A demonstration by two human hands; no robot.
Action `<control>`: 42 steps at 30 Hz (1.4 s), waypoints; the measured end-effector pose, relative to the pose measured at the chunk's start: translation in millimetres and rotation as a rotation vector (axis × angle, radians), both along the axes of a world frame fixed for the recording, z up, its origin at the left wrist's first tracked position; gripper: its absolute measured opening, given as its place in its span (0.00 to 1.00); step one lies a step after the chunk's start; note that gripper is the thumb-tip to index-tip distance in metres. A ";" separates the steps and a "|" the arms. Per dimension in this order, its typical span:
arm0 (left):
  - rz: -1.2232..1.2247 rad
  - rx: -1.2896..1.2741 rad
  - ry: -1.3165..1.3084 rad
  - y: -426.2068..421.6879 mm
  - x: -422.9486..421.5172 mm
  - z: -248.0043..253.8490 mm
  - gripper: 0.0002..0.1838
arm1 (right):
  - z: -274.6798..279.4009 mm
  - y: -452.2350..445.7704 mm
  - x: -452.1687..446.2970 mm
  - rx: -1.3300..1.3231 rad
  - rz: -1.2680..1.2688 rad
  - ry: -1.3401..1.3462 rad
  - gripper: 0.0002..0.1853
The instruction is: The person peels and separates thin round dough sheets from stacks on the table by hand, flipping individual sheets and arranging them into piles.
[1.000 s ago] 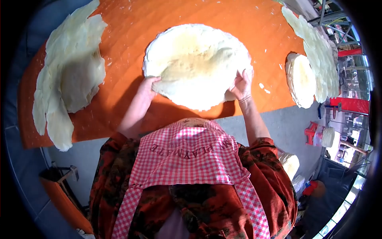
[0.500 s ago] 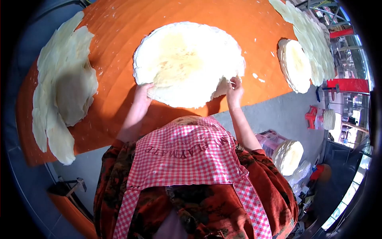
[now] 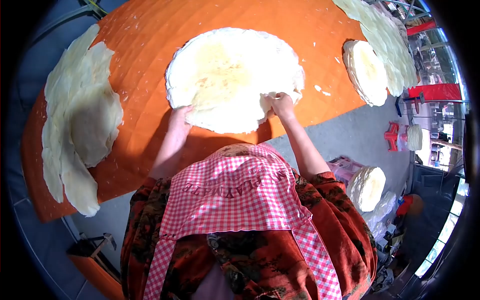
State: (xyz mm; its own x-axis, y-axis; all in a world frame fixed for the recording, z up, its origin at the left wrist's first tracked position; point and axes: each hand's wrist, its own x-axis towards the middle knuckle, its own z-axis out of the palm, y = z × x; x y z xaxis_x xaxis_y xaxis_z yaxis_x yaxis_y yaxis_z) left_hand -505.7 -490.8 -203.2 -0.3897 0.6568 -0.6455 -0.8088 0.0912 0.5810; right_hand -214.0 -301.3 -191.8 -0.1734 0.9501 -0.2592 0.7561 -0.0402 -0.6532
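A wide stack of thin round flatbreads (image 3: pixel 227 75) lies on the orange tabletop in front of me, pale and glaringly lit, with brown spots on the top sheet. At its lower left edge my left hand (image 3: pixel 181 118) is closed on the rim, thumb on top and the other fingers mostly hidden. My right hand (image 3: pixel 281 105) pinches a flatbread's edge at the lower right of the stack, where the rim is folded inward. How many layers it holds I cannot tell.
Overlapping flatbreads (image 3: pixel 60 125) spread along the table's left end. A smaller stack (image 3: pixel 366 72) stands at the right edge, beside more spread sheets (image 3: pixel 382 42). Below, near the floor, are another stack (image 3: pixel 367 189) and a red stool (image 3: pixel 392 136). Crumbs dot the orange tabletop (image 3: pixel 145 65).
My right hand has moved left and inward over the stack, bringing the pinched flatbread edge with it. My left hand stays at the lower left rim. The view has shifted slightly.
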 end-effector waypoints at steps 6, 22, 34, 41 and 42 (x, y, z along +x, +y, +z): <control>0.048 -0.031 -0.100 8.5 -9.0 -12.0 0.19 | 3.3 -4.1 -0.2 0.059 0.062 -0.079 0.25; 0.024 -0.093 -0.144 9.3 -13.2 -17.2 0.17 | 78.4 -24.3 -46.9 -0.719 -0.408 1.022 0.19; -0.109 -0.031 -0.024 -5.8 -0.9 25.5 0.20 | 6.8 -41.8 -7.0 -0.315 -0.215 0.364 0.19; -0.122 -0.093 0.029 -1.1 -6.5 23.5 0.19 | 29.2 -50.4 -1.6 -0.288 -0.067 0.011 0.23; -0.116 -0.110 0.035 -1.2 -4.8 29.1 0.19 | 29.6 -53.0 -1.9 -0.270 -0.031 -0.062 0.24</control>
State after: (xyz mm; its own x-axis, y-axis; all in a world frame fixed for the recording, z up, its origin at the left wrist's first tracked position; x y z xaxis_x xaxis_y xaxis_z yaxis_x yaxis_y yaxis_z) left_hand -510.5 -492.0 -174.1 -0.3391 0.6246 -0.7035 -0.7685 0.2474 0.5901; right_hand -215.9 -354.3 -162.2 -0.1207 0.8499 -0.5129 0.7901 -0.2306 -0.5679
